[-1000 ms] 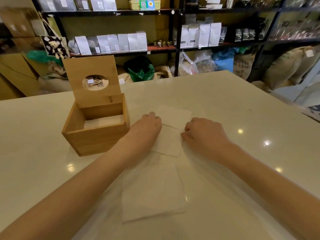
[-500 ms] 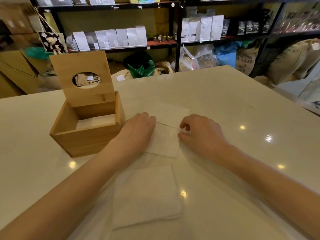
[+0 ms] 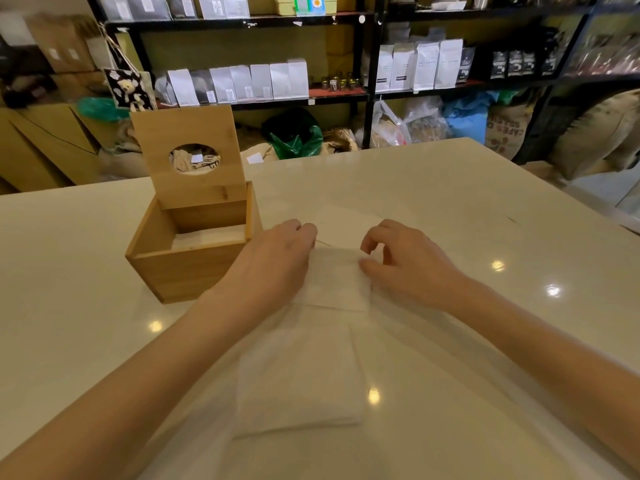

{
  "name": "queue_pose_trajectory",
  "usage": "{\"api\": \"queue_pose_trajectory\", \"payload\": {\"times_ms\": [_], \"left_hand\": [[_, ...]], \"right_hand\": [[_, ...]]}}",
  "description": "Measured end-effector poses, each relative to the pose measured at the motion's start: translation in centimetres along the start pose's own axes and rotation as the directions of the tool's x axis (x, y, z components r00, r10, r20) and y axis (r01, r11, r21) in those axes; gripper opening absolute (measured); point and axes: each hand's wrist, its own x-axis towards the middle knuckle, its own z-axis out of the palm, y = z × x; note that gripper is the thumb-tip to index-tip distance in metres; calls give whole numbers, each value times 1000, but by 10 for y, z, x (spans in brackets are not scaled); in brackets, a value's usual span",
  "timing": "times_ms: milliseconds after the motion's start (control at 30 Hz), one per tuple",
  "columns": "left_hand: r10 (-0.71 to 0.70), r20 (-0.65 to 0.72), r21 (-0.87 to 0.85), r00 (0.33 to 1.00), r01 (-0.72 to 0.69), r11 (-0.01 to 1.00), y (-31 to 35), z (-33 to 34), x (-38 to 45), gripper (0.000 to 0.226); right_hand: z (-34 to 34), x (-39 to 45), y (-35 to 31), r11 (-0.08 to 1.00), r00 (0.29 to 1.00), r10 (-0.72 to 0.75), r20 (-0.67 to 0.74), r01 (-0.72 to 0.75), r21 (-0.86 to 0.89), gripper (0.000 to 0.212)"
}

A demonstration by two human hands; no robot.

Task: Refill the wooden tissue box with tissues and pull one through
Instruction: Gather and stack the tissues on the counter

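The wooden tissue box (image 3: 183, 271) stands on the table at left, its lid (image 3: 188, 128) with a round hole tipped up at the back. A few white tissues (image 3: 207, 237) lie inside it. A small stack of folded tissues (image 3: 334, 282) lies right of the box. My left hand (image 3: 273, 265) grips the stack's left edge, fingers curled over it. My right hand (image 3: 405, 268) pinches the right edge between thumb and curled fingers. A second, larger tissue stack (image 3: 301, 375) lies nearer to me.
The pale table (image 3: 467, 209) stretches to the right and far side. Behind it stand black shelves (image 3: 370, 81) with white bags (image 3: 242, 81), and sacks (image 3: 509, 129) and cardboard boxes (image 3: 41, 143) on the floor.
My right hand's fingers have lifted and curled over the stack's right edge. The left hand stays on the left edge. The view has shifted slightly.
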Motion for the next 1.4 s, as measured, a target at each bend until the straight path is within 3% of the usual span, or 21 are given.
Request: {"api": "queue_pose_trajectory", "payload": {"times_ms": [100,233,333,467,633,733,867,1133,1400], "left_hand": [[-2,-48,-44,999,0,999,-2,-12,-11,8],[-110,44,-337,993,119,934,-9,-34,-22,10],[-160,133,-551,978,207,808,-12,-51,-33,17],[-191,231,-804,954,298,515,-18,-65,-52,15],[-203,401,-780,893,450,435,-29,-51,-74,22],[-240,470,-722,849,527,449,-33,-36,-83,11],[-272,479,-656,834,547,521,-35,-20,-87,7],[-268,341,-546,901,422,723,-30,-8,-89,3],[-295,308,-534,904,421,733,-30,-3,-86,11]], "right_hand": [[-8,-3,-6,984,1000,-14,1,13,177,2],[-22,-10,-18,887,999,-31,-22,38,461,5],[-33,-16,-29,797,998,-55,7,40,602,7],[-37,-25,-42,646,993,-24,119,-75,759,12],[-19,-42,-48,635,941,46,334,-286,718,14],[-7,-52,-50,698,907,87,411,-350,625,12],[7,-58,-52,790,916,147,374,-336,513,17],[16,-61,-53,902,959,180,219,-250,352,15],[18,-58,-50,928,963,190,193,-240,286,15]]}}
